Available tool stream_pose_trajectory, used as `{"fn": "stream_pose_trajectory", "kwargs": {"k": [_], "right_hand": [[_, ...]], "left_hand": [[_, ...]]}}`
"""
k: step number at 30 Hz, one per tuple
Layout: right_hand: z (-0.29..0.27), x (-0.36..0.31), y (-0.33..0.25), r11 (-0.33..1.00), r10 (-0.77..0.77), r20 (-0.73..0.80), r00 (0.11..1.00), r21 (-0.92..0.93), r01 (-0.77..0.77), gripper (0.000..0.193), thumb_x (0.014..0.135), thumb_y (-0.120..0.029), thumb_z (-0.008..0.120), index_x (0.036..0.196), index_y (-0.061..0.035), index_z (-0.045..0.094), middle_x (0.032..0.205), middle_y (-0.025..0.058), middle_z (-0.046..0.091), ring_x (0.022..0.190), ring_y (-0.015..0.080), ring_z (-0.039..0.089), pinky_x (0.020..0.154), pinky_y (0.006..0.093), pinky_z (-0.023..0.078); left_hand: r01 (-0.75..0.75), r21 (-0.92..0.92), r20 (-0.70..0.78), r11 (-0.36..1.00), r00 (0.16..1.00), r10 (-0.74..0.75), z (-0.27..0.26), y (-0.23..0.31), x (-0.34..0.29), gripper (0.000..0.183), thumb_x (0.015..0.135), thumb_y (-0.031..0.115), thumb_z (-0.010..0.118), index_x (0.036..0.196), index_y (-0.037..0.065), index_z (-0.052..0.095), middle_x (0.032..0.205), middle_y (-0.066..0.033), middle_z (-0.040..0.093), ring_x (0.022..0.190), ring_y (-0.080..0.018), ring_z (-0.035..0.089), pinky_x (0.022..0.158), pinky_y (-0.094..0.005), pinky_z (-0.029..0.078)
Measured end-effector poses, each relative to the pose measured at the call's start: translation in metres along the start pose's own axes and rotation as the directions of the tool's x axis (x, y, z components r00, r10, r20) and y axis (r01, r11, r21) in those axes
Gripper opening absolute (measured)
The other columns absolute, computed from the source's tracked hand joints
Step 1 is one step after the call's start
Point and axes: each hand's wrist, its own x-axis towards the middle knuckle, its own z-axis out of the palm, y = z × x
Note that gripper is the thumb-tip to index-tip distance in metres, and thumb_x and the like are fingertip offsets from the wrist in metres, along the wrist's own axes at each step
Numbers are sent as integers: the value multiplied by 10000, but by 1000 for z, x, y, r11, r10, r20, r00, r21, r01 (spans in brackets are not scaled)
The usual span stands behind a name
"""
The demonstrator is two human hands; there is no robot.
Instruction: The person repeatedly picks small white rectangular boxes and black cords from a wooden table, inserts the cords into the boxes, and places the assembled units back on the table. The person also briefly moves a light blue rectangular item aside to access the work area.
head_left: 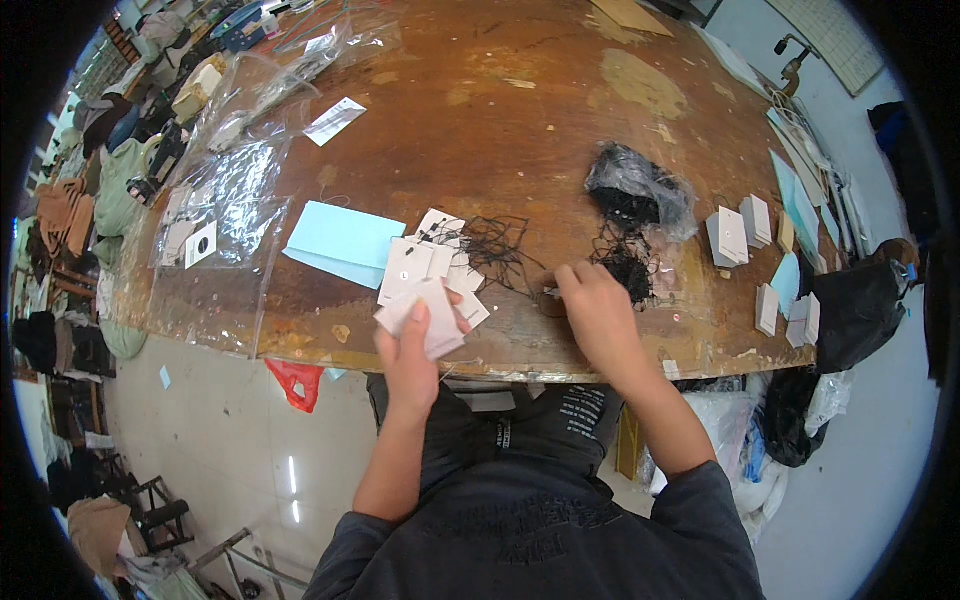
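Note:
My left hand [408, 355] is closed around a small stack of pale hang tags [440, 318], thumb on top. Just beyond it on the table lies a fanned pile of white hang tags [400, 268], with black tag strings [495, 245] trailing to the right. My right hand [595, 315] is low over the table with thumb and fingers pinched together; what sits at the fingertips is too small to make out. Beside that hand is a tangled heap of black strings [630, 275]. Behind the heap lies a clear plastic bag [660, 190] of black strings.
Light blue paper [345, 240] lies left of the tag pile. Clear plastic bags [215, 270] cover the table's left side. Small stacks of white cards [728, 238] stand at the right. A red plastic bag [296, 382] hangs at the front edge of the wooden table [480, 130].

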Motion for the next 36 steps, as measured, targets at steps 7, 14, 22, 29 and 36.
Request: {"fn": "stream_pose_trajectory", "kwargs": {"k": [7,14,22,29,36], "right_hand": [[-23,2,3,400,392,-88,916,913,-83,120,834,97,559,907,54,644,934,85,607,788,173,627,723,289,512],[11,-13,-71,485,372,-128,919,871,-75,238,831,13,670,1068,41,659,1055,105,623,916,170,626,785,272,509],[12,-16,-96,465,378,-172,909,885,-26,284,851,69,638,1134,46,630,1097,95,581,973,140,579,822,237,481],[18,-7,-87,525,459,-238,856,850,-45,192,827,22,694,1013,34,647,950,117,647,833,165,633,741,262,517],[8,-5,-90,210,531,-60,845,976,-63,80,902,8,634,967,53,624,901,68,631,742,103,615,649,221,513]], "left_hand": [[69,175,61,982,995,-81,18,-18,-9,402,1026,247,412,1242,-70,532,1034,-103,629,886,-173,633,795,-308,509],[-259,268,154,928,962,225,33,-37,-10,664,1017,503,288,1300,-69,472,1113,-164,595,986,-224,591,860,-329,461],[-321,424,75,847,944,321,29,-45,-10,636,1019,465,309,1305,-84,458,1245,-219,547,1136,-284,552,962,-370,420],[-309,368,0,877,943,333,39,-31,-15,586,1022,394,278,1243,-93,518,1101,-199,624,1013,-272,609,880,-361,470],[-250,490,-119,835,930,349,40,-19,-9,291,979,202,520,1087,-50,617,953,-107,652,862,-151,602,772,-297,480]]}}
